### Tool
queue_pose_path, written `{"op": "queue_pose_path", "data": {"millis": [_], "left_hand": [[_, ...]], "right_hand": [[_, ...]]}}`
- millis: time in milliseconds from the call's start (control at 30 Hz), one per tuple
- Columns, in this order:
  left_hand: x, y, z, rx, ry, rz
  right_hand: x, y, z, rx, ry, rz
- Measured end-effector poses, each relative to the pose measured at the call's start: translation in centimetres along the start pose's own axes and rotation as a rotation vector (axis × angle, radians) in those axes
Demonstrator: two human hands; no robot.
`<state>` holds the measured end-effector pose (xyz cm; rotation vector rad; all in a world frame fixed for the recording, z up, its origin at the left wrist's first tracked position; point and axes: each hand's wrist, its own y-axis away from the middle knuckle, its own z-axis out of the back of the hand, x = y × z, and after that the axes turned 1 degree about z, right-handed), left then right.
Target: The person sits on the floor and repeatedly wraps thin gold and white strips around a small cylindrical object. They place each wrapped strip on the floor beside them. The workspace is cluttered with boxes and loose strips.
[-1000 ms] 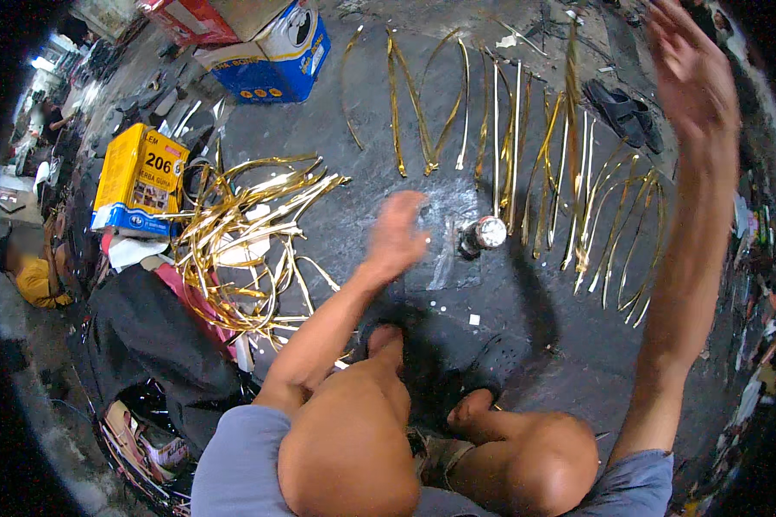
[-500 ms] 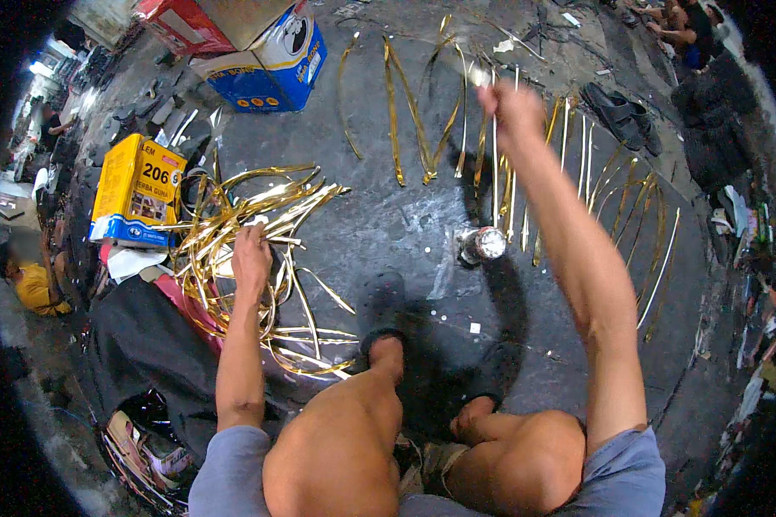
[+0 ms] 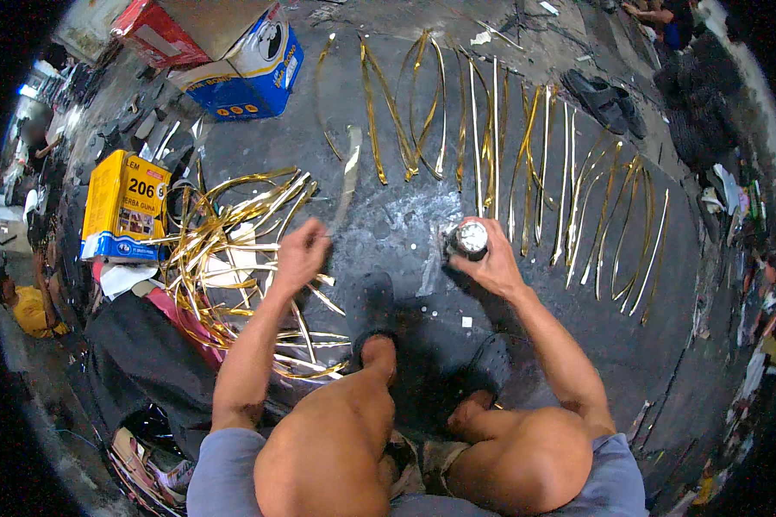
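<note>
My left hand [image 3: 300, 257] is closed on one end of a shiny strip [image 3: 347, 181], which rises from the fingers and is smeared by motion. Just to its left lies a tangled heap of gold strips [image 3: 224, 228]. My right hand [image 3: 496, 267] is wrapped round a small round can [image 3: 470, 238] with a whitish, smeared top, standing on the dark floor mat [image 3: 388, 215]. Beyond both hands, several gold strips [image 3: 489, 138] are laid out in a row, some doubled into narrow loops.
At the left stands a yellow and blue box [image 3: 125, 207]; a blue and red carton [image 3: 250, 77] is at the far left. Black sandals [image 3: 603, 102] lie far right. Dark cloth [image 3: 147, 345] lies near left. Other people [image 3: 34, 302] sit at the edges.
My right hand has come down from the far strips and taken hold of the can. My left hand has moved right, out of the heap, with a strip in it.
</note>
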<state>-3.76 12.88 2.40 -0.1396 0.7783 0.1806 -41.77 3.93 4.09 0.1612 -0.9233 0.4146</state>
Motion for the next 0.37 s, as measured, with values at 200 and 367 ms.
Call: {"op": "queue_pose_path", "data": {"millis": [200,367], "left_hand": [[-7.8,-2.6,-8.3,0.399,0.615,0.436],[-8.9,-2.7,-10.5,0.565,0.748,0.515]], "right_hand": [[-1.2,0.1,-1.5,-0.396,-0.156,-0.303],[0.1,0.1,-0.4,-0.615,-0.559,-0.302]]}}
